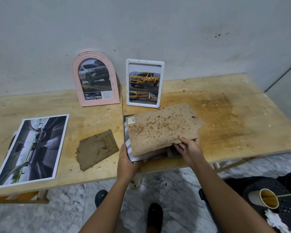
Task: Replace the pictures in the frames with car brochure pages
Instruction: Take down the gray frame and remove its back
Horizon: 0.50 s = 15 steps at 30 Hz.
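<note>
A dark picture frame (126,143) lies face down at the table's front edge, under a stained brown backing board (161,128). My left hand (127,163) grips the frame's near left corner. My right hand (189,148) pinches the board's near right edge, lifting it slightly. Against the wall stand a pink arched frame (95,79) with a grey truck page and a white rectangular frame (144,83) with a yellow pickup page. A loose brochure page (32,149) showing a car interior lies at the left.
A second, smaller brown backing board (97,149) lies between the page and the frame. The plywood table (225,115) is stained. On the floor at the right, a paper cup (265,198) with a stick sits on a dark bag.
</note>
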Each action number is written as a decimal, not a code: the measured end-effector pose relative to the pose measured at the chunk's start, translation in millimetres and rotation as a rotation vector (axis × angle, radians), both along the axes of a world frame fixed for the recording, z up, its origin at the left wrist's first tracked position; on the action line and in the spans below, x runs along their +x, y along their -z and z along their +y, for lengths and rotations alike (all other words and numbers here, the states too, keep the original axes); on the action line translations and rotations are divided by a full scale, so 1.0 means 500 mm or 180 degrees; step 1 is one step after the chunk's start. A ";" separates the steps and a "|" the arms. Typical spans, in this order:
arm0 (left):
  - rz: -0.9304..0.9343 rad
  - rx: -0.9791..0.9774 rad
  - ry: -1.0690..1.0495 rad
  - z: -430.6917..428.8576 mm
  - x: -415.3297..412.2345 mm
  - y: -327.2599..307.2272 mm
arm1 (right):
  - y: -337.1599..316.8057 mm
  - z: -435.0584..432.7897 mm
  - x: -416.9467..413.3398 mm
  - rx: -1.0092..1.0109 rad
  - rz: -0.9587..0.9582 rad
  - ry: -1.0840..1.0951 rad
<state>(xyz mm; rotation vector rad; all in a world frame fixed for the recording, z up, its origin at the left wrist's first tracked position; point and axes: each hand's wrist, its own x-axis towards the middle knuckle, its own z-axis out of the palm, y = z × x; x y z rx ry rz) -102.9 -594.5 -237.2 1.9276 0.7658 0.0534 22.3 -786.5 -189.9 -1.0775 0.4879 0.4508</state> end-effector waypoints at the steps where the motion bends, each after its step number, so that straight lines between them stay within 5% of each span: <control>1: 0.0005 0.0014 0.0005 0.001 -0.001 0.002 | 0.004 0.012 -0.010 0.0020 -0.0030 0.0042; 15: 0.0129 0.0327 0.0088 0.000 0.002 0.025 | 0.010 -0.128 0.027 -0.0434 0.0146 0.1728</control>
